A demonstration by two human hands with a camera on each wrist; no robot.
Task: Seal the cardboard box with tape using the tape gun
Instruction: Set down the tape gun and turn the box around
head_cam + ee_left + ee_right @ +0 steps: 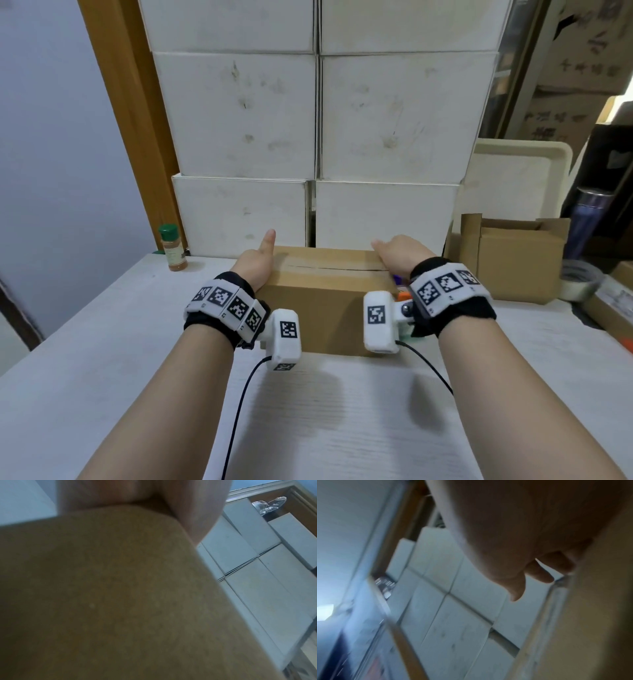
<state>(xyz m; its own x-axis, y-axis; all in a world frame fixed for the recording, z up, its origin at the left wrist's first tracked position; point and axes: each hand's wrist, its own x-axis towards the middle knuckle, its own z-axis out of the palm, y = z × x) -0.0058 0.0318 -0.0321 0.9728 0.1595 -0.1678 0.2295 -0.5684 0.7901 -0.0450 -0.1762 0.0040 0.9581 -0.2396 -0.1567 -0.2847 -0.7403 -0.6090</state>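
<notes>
A brown cardboard box (325,301) stands on the white table, its top flaps down and an untaped seam (335,268) running across the top. My left hand (258,258) presses flat against the box's left end, thumb pointing up. My right hand (399,253) rests on the top right corner, thumb on the lid. In the left wrist view my left hand's palm (137,493) lies against the cardboard (102,588). In the right wrist view the right hand's fingers (539,572) hang loosely bent beside the box wall (599,615). Orange and purple parts (401,289), perhaps the tape gun, peek out behind my right wrist.
White boxes (318,120) are stacked right behind the cardboard box. A green-capped spice bottle (173,249) stands at the back left. On the right are an open cardboard box (513,263), a tape roll (579,281) and a cream tray (513,178). The table (325,428) stretches toward me.
</notes>
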